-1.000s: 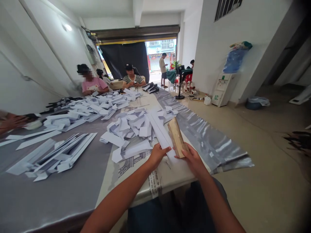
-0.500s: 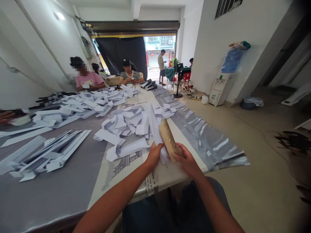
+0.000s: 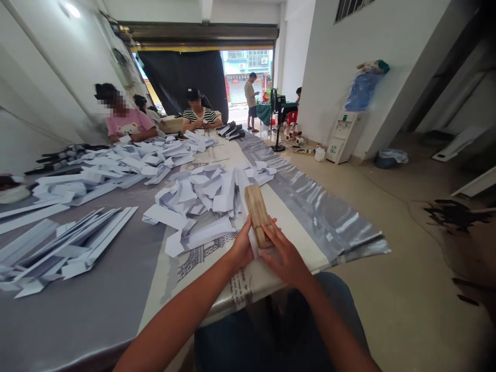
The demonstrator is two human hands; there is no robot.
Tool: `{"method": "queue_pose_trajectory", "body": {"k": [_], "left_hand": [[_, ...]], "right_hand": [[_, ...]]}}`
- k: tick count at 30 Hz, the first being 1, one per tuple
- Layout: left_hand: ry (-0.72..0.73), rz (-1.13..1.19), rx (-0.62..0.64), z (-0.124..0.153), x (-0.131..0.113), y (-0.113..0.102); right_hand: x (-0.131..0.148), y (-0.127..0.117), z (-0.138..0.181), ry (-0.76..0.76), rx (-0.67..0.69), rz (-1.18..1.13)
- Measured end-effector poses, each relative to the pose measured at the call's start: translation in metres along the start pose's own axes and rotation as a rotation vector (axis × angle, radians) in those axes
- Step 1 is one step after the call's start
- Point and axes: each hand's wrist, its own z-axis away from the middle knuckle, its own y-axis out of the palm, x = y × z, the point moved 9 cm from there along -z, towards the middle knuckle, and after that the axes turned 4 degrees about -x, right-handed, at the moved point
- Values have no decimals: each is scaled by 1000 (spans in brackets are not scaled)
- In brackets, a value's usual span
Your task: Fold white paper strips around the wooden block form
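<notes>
My right hand (image 3: 283, 254) is wrapped round the near end of a wooden block (image 3: 257, 213), which points away from me over the table's near right corner. My left hand (image 3: 242, 245) is closed on a long white paper strip (image 3: 243, 192) that lies against the block's left side. Both hands meet at the block's lower end. Just beyond them lies a heap of folded white paper pieces (image 3: 201, 198).
A long grey table (image 3: 96, 310) carries more white paper piles (image 3: 116, 165) and flat strips (image 3: 65, 248) at left. Silver plastic sheeting (image 3: 321, 212) hangs off the right edge. Other people sit at the far end. A water dispenser (image 3: 343, 137) stands by the right wall.
The block and both hands have drawn closer together and nearer to me. The block has turned to lie along the paper strip. The view has drifted rightward and down.
</notes>
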Motion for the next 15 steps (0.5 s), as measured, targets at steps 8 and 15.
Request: {"method": "queue_pose_trajectory", "body": {"k": [8, 15], "left_hand": [[-56, 74, 6, -1, -5, -4], [-81, 97, -12, -4, -1, -8]], "right_hand": [[-11, -6, -10, -92, 63, 97], [-14, -21, -6, -111, -118, 76]]}}
